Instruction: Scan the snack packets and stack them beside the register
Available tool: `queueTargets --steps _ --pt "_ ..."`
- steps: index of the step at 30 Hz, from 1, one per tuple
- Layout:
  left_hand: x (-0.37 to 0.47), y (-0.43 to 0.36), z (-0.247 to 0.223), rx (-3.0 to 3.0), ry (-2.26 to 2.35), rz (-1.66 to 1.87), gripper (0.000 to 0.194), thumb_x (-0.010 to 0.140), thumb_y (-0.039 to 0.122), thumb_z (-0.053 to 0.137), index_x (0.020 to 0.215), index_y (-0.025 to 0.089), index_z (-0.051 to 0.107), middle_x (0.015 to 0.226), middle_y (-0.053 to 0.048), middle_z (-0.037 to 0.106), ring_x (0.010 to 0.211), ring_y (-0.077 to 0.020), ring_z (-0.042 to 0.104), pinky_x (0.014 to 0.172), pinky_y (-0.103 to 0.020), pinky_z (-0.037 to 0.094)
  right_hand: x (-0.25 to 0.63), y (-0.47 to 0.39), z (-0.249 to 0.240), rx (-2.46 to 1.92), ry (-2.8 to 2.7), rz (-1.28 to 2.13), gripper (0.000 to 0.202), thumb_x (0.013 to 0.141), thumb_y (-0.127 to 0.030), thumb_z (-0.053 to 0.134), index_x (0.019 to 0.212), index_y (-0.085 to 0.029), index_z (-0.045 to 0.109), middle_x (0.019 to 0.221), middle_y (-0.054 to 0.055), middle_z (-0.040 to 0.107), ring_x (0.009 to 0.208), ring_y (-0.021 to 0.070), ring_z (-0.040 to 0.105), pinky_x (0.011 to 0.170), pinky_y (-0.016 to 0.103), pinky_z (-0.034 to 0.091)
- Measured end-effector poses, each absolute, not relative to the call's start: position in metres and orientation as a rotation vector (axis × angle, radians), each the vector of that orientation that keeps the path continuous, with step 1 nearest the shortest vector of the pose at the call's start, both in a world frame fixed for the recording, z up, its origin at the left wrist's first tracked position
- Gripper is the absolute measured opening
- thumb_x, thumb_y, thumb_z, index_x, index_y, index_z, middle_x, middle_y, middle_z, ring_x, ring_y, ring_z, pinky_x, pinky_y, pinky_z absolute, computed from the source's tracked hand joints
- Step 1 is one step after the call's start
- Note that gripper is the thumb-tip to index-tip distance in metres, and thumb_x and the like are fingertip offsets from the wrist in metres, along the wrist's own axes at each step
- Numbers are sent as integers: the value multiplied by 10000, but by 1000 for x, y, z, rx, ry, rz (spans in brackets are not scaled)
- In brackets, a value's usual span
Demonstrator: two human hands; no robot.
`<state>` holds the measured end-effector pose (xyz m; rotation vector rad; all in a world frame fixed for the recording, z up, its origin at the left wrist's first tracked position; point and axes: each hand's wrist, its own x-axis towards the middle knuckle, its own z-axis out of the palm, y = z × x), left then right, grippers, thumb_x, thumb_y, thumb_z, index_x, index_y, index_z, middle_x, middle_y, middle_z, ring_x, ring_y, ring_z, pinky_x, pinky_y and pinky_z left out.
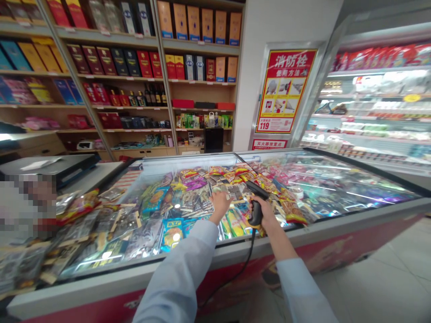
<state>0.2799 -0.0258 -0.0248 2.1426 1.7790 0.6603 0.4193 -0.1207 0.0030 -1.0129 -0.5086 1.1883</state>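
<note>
Your R hand (266, 213) fingers grip the scanner (255, 216); L hand (220, 204) fingers, can't tell. Cord (251, 252) may snag on freezer (101, 280) if yanked.

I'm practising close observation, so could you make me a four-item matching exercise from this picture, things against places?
Things
1. Black plastic handheld scanner
2. Thin black cable
3. Red-and-yellow rectangular poster
4. Bare left hand

Places
A. To the right of the pale wooden shelving
B. Extended over shiny plastic snack packets
C. In the fingers of the bare right hand
D. Hanging before the red-fronted, glass-topped chest

Pairs: 1-C, 2-D, 3-A, 4-B
</note>
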Motion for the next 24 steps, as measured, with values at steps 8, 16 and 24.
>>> queueTargets --steps 8,16,24 --pt "280 -24 -32 2111 1689 732 238 761 389 668 950 251 712 1078 -78 641 1137 -309 480 944 -449 343 418 -120 3 -1037 -499 1171 188 593 -247 742 593 -142 585 475 -6 571 377 86 487 339 192 403" --pt "275 -21 -22 2069 1495 886 160 855 195 541 995 207 618 979 -41 690 911 -160 634 813 -287 456 418 -120 0 -1003 -508 1161 194 585 -246 744 628 -144 584 482 -9 569 376 84 484 341 187 395" --pt "266 -26 -8 2028 1509 1070 327 912 181 410 1198 218 565 1017 -59 705 843 -149 663 771 -249 457 417 -120 -1 -1022 -508 1151 150 610 -229 720 643 -137 606 519 -3 593 397 82 494 356 186 416"
